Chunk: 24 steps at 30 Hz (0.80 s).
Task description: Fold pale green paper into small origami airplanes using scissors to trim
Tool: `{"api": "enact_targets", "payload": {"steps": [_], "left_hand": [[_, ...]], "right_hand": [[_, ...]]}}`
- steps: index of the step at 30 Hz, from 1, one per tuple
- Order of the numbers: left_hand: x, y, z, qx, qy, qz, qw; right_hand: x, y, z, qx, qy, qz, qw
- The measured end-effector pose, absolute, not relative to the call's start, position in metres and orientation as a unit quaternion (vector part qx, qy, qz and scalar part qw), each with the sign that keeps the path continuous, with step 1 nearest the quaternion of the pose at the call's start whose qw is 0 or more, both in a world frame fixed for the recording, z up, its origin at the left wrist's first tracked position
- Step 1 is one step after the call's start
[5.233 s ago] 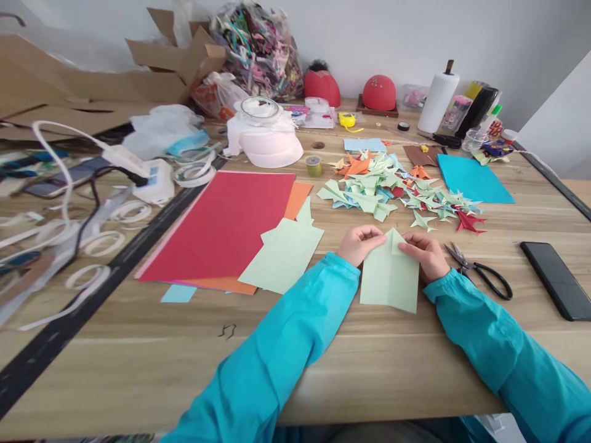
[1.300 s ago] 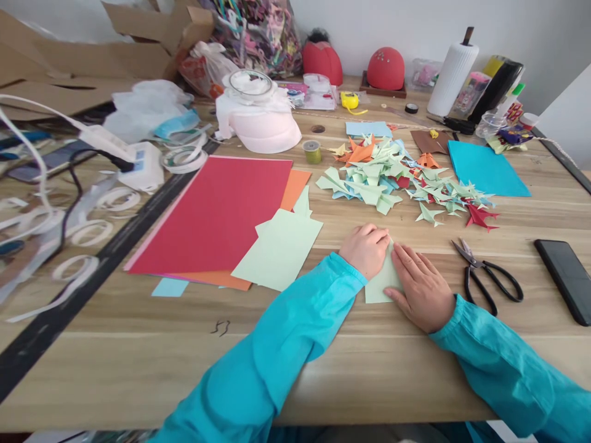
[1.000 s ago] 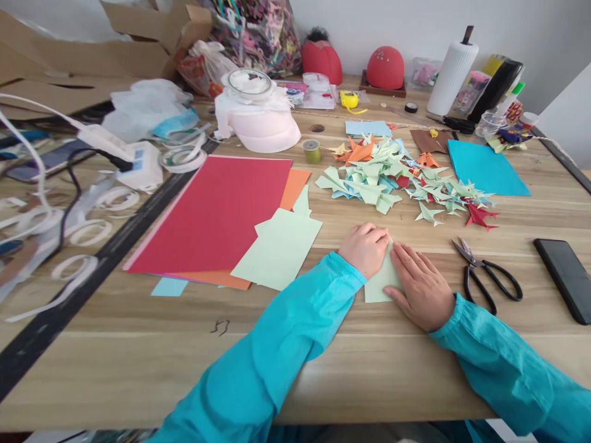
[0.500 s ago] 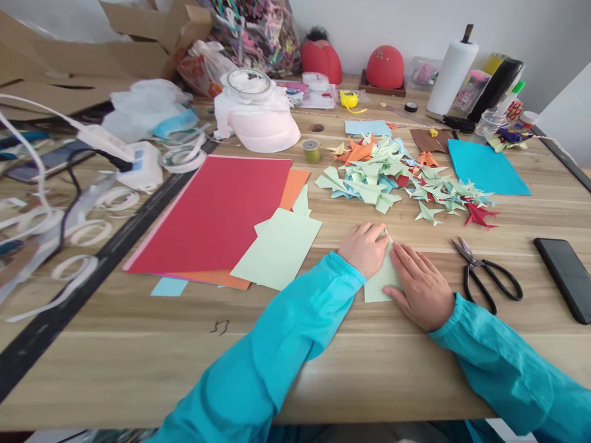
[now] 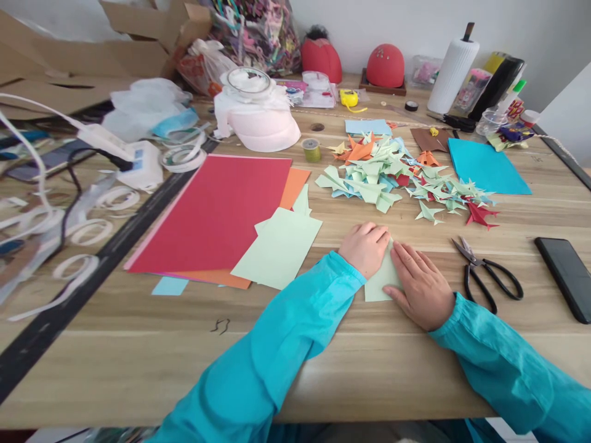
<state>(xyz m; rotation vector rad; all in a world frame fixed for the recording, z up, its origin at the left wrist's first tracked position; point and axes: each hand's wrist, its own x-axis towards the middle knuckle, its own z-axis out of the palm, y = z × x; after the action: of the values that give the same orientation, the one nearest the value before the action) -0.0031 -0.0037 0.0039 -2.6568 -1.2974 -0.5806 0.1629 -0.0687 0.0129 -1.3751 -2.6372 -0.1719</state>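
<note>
A small pale green sheet of paper (image 5: 378, 285) lies on the table between my hands, its upper end narrowing under my fingers. My left hand (image 5: 365, 248) has its fingers curled and pressed together over the paper's upper left edge. Flat on the right side of the sheet rests my right hand (image 5: 420, 283), with fingers stretched out; it covers much of the paper. Beyond both hands spreads a pile of folded paper pieces (image 5: 383, 169), mostly pale green, with some orange, blue and red. Black-handled scissors (image 5: 480, 271) lie partly opened to the right.
Left of my hands are pale green sheets (image 5: 279, 249) overlapping a large red sheet (image 5: 217, 209). A phone (image 5: 566, 277) lies at the far right. A thread spool (image 5: 311, 149), a turquoise sheet (image 5: 489, 166) and a white-covered stand (image 5: 256, 117) are farther back. Cables and white strips (image 5: 80, 271) crowd the left.
My left fingertips have shifted slightly at the paper's upper end. My right hand stays in place on the sheet, and nothing else has visibly moved.
</note>
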Motion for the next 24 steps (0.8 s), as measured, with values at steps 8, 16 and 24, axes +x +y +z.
{"api": "enact_targets", "payload": {"steps": [8, 16, 24], "left_hand": [[-0.0035, -0.0048, 0.0036, -0.869, -0.45, -0.19, 0.081], [-0.0032, -0.0028, 0.001, -0.882, -0.423, -0.194, 0.079], [-0.0033, -0.0031, -0.0001, -0.876, -0.435, -0.195, 0.072]], "right_hand": [[0.1628, -0.0684, 0.0129, -0.46, -0.883, -0.057, 0.077], [0.1629, -0.0681, 0.0127, -0.461, -0.882, -0.06, 0.072], [0.1629, -0.0678, 0.0131, -0.46, -0.883, -0.059, 0.072]]}}
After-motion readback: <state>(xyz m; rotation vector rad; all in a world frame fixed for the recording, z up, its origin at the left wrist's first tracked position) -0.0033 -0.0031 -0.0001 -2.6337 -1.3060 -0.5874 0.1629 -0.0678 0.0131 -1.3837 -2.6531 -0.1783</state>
